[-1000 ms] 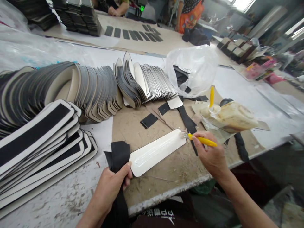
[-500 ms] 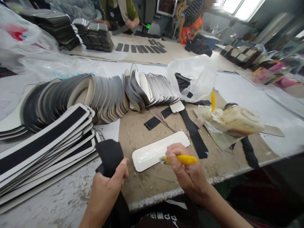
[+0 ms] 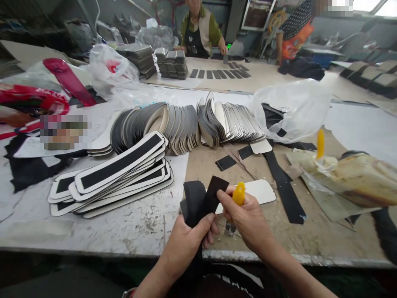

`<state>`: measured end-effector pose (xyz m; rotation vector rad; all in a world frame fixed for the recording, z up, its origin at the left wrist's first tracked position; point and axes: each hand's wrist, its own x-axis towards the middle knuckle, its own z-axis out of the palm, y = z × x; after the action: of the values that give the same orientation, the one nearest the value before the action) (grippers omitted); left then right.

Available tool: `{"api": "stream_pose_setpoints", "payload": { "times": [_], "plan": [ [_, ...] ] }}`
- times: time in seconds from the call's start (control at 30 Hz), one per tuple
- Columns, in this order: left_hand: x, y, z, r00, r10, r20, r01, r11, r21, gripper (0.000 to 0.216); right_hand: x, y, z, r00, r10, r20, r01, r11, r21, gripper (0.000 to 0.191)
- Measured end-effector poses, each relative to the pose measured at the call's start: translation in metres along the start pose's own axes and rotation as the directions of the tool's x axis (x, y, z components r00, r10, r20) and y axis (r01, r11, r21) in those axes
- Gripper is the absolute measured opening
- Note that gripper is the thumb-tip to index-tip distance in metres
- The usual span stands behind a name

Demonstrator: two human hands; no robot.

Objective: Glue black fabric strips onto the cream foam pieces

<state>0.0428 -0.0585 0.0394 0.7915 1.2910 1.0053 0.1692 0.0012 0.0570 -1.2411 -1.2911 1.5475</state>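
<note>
My left hand (image 3: 189,240) is closed round a bundle of black fabric strips (image 3: 195,196) held above the table's near edge. My right hand (image 3: 248,217) grips a yellow-handled brush (image 3: 238,194), its bristles pointing down, and its thumb and forefinger pinch the top end of one black strip (image 3: 215,188) from the bundle. Just behind both hands a white, glue-coated insole-shaped piece (image 3: 260,190) lies flat on the brown cardboard mat (image 3: 310,231).
A pile of white pieces with black strips (image 3: 114,176) lies to the left. Fanned rows of grey pieces (image 3: 182,124) stand behind. A glue pot with another yellow brush (image 3: 320,145) sits right, beside a clear plastic bag (image 3: 291,107). Two people work at the far table.
My right hand left the white piece, swung the brush upright and came over to pinch a black strip in the left hand's bundle. The view tilted up and shifted left.
</note>
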Motion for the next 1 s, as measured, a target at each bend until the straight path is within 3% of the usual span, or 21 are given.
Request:
{"api": "stream_pose_setpoints", "payload": {
  "times": [0.1,0.2,0.27,0.37,0.47,0.53,0.67,0.8,1.0],
  "plan": [
    [-0.004,-0.011,-0.001,0.998,-0.070,0.009,0.070,0.998,0.000,0.034,0.006,-0.006,-0.014,0.983,-0.070,-0.169,0.092,0.987,0.129,0.031],
    [-0.010,-0.027,-0.005,0.987,-0.161,0.019,0.161,0.987,0.008,0.035,0.012,-0.023,-0.037,0.978,-0.069,-0.195,0.134,0.930,0.342,0.025],
    [-0.012,-0.037,-0.011,0.981,-0.194,-0.012,0.194,0.981,-0.007,0.034,0.013,-0.035,-0.061,0.984,-0.075,-0.160,0.129,0.923,0.361,0.021],
    [-0.009,-0.044,-0.021,0.967,-0.193,-0.164,0.187,0.981,-0.054,0.034,0.011,-0.047,-0.100,1.000,-0.005,-0.017,0.007,0.988,0.156,0.021],
    [0.005,-0.039,-0.026,0.939,-0.174,-0.296,0.152,0.984,-0.095,0.035,0.014,-0.046,-0.116,0.981,0.096,0.171,-0.035,0.944,-0.329,0.024],
    [0.017,-0.033,-0.026,0.938,-0.175,-0.298,0.153,0.983,-0.097,0.037,0.024,-0.038,-0.108,0.936,0.119,0.331,0.084,0.837,-0.541,0.025],
    [0.038,-0.021,-0.023,0.959,-0.198,-0.204,0.193,0.980,-0.045,0.031,0.052,-0.014,-0.068,0.833,0.169,0.527,0.272,0.705,-0.656,0.024],
    [0.052,-0.017,-0.025,0.965,-0.223,-0.140,0.232,0.971,0.052,0.028,0.076,0.003,-0.038,0.785,0.265,0.559,0.302,0.624,-0.721,0.024],
    [0.059,-0.016,-0.028,0.954,-0.267,-0.135,0.280,0.956,0.089,0.030,0.091,0.017,-0.027,0.790,0.306,0.532,0.334,0.513,-0.791,0.021]
  ]
}}
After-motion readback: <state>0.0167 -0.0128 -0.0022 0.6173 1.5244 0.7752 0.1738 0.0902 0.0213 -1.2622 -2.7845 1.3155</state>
